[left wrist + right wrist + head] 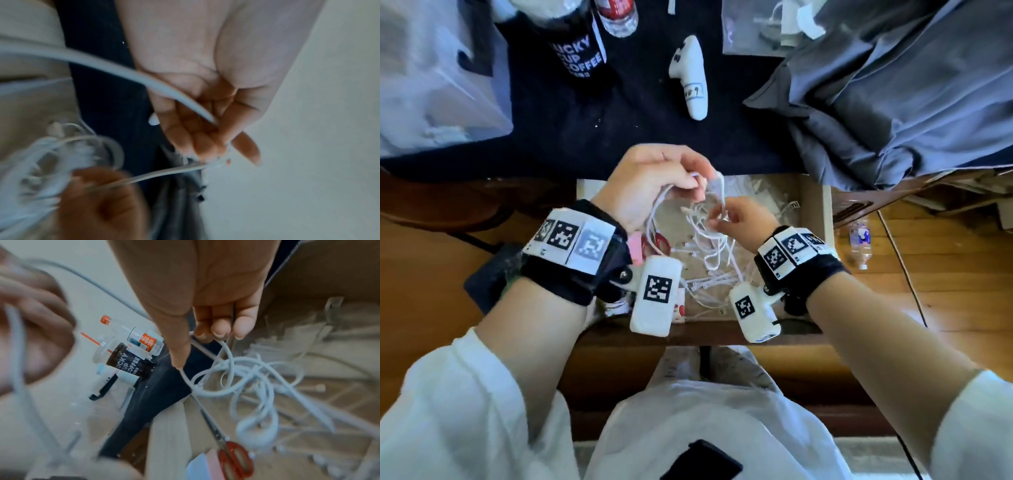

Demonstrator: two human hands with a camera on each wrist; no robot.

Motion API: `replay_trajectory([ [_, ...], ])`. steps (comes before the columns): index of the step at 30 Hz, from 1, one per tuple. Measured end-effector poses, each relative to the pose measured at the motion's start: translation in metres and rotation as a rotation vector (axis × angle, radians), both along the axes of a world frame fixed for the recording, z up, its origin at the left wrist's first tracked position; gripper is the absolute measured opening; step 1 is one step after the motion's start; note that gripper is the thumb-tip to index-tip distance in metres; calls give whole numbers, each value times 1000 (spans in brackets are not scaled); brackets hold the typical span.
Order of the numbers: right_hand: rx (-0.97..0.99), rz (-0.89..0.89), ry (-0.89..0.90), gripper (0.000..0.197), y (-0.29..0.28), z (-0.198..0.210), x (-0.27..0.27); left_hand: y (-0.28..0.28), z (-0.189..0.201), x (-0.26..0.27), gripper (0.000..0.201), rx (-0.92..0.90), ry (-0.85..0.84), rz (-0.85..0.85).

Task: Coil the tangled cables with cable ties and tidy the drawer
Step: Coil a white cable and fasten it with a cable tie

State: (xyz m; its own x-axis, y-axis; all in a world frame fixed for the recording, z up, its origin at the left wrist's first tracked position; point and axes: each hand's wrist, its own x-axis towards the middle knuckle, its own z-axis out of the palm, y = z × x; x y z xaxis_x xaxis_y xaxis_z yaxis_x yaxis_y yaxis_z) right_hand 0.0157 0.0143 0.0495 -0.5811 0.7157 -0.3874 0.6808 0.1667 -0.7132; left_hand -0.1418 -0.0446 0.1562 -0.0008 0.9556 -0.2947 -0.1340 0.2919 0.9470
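Seen from above, the open drawer sits at the near edge of the desk, directly in front of the seated person, with a tangle of white cables partly lifted out of it. The left hand is the higher and farther of the two, fingers curled, with a strand pinched between thumb and fingertips; one cable crosses its palm in the left wrist view. The right hand is lower and nearer, just beside the knot, its thumb and curled fingers closed on a strand whose loops hang down into the drawer. The stretch held between the hands runs roughly from upper left to lower right, while the bulk of the tangle lies below and toward the right hand. Judged from this, separating one cable depends on drawing the hands apart along that line. Red-handled scissors lie in the drawer's left part under the left wrist; a dark coffee cup stands well beyond on the desk. Whether any loose piece is a cable tie cannot be told.
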Motion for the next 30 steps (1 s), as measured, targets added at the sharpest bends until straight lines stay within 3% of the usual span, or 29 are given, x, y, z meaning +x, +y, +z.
replay_trajectory([
  [4,24,-53,-179,13,10,-2,23,0,19,-25,37,124,-214,229],
  [8,-75,-171,3,12,11,7,31,-5,25,-33,36,143,-172,240],
  [11,-207,-166,148,59,8,22,17,-5,37,-20,36,181,-120,98],
  [14,-152,30,65,89,3,28,-3,-3,54,-10,41,258,-169,-7],
  [17,-115,-2,74,73,-3,15,-14,0,65,-13,40,332,-311,-49],
  [21,-121,-144,117,37,-6,-7,-12,-4,62,-27,15,375,-450,-35],
  [25,-435,-226,287,47,-6,-10,-10,-8,50,-34,11,325,-504,9],
  [28,-507,-222,355,66,-13,-4,-17,-6,48,-32,11,326,-529,-8],
  [30,-490,-215,354,64,-17,-3,-24,-3,52,-29,12,343,-523,-25],
])
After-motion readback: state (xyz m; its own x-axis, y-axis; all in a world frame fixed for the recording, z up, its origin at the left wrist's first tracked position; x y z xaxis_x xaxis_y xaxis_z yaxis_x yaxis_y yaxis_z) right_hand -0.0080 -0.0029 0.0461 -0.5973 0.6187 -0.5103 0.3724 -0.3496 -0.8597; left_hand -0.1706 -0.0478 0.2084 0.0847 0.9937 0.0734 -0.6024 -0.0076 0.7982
